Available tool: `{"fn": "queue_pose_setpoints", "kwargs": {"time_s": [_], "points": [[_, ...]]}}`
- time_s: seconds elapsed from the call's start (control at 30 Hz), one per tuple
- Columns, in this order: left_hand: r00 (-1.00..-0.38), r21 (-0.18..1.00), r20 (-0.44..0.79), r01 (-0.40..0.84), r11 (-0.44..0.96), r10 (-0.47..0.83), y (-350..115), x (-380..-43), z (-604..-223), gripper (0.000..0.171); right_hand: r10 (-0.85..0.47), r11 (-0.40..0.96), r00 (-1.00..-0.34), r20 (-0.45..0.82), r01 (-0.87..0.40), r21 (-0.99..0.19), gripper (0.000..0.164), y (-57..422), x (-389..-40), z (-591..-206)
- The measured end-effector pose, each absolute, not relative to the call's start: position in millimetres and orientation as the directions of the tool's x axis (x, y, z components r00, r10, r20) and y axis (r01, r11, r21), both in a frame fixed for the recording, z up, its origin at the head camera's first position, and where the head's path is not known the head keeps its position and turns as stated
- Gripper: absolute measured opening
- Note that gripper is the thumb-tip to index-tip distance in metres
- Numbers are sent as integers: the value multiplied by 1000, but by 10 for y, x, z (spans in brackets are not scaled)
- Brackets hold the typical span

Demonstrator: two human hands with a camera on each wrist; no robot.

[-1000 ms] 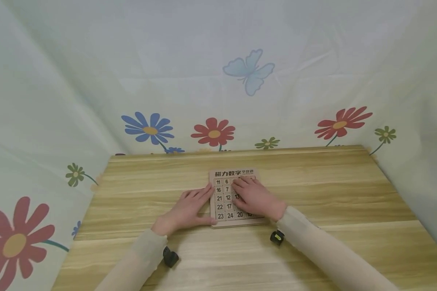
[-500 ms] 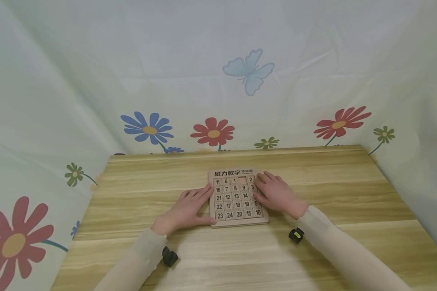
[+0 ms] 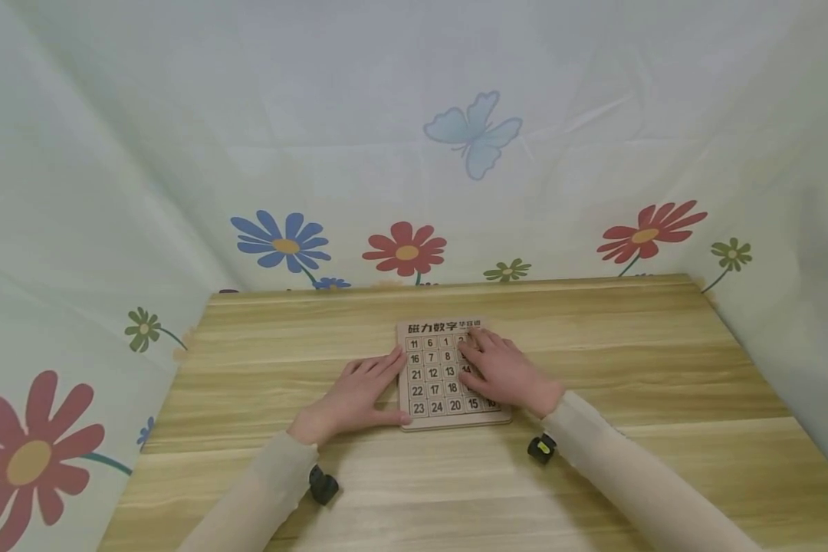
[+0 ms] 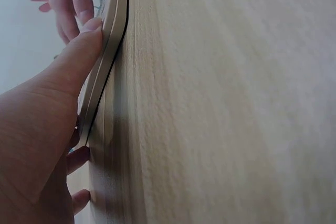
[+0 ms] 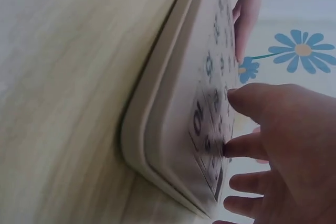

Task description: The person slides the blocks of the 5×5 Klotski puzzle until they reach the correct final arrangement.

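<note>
A wooden number slide puzzle lies flat on the table, with rows of numbered square tiles in its frame. My left hand rests along the puzzle's left side, its fingers stretched to the edge and thumb at the near left corner. In the left wrist view that thumb lies against the puzzle's rim. Over the right-hand columns is my right hand, fingers extended, fingertips on the tiles. It hides several of them, while the 2 tile shows partly at its fingertips in the top row.
The wood-grain table extends around the puzzle. Behind it hangs a pale curtain printed with flowers and a butterfly. A small black device sits at my left wrist and another black device at my right.
My right hand moved from the puzzle's middle to its right edge, then partway back left. The 2 tile has slid left into the top-row gap. My left hand stays put.
</note>
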State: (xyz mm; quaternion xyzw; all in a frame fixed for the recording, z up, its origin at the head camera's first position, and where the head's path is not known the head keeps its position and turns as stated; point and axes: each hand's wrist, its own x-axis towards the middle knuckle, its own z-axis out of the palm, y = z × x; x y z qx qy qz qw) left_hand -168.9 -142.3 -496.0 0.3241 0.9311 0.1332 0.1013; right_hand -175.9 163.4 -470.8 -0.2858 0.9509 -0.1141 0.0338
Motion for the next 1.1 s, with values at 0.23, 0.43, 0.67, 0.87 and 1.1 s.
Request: {"fn": "queue_pose_setpoints", "kwargs": {"time_s": [0.23,0.43,0.67,0.87,1.1], "points": [[-763,331,-99,579,745,638,-1427,-1679,-4944,107,-556,809,-831,29,-549,-209,57,1807,-1657,-4709],[-764,328,-98,580,745,638,-1437,-1674,-4913,107,-568,801,-822,39,-563,-203,55,1990,-1509,-4698],[-760,346,-103,577,740,642,-1437,-1673,-4883,108,-528,821,-849,8,-513,-251,55,2054,-1552,-4709],[-760,345,-121,571,745,639,-1423,-1675,-4905,109,-510,830,-860,-1,-493,-262,57,2046,-1696,-4765],[-763,342,-112,572,745,637,-1418,-1680,-4919,109,-527,829,-850,-27,-507,-235,57,2060,-1649,-4758]]}}
